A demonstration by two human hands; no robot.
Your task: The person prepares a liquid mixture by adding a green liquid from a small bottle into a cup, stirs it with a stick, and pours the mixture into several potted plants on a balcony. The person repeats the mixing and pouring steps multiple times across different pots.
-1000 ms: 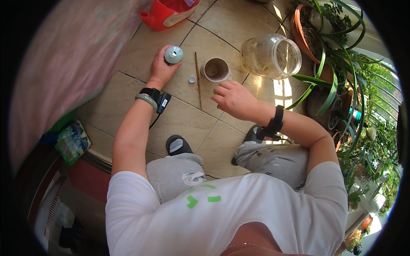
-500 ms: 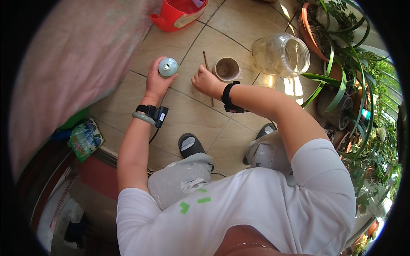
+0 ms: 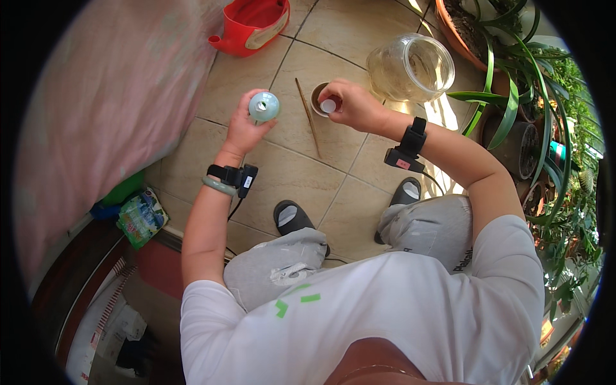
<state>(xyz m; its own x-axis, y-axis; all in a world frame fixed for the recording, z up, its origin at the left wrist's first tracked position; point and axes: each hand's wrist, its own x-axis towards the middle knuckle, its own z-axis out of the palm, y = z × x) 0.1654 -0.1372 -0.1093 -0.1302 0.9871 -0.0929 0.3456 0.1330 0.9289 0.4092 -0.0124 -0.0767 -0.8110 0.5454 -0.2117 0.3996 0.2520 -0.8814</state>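
Left hand (image 3: 245,127), upper centre, grips a shiny pale-green bottle (image 3: 270,110). Right hand (image 3: 354,108) pinches a round white cap (image 3: 328,106).

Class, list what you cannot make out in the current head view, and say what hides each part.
Head view:
- Cup: much of its right side, behind the right hand.
- Bottle: its contents, hidden by its walls.
- Left hand: some fingers, behind the bottle.
- White cap: its far side, turned away.
- Red watering can: its top, cut off by the upper edge.
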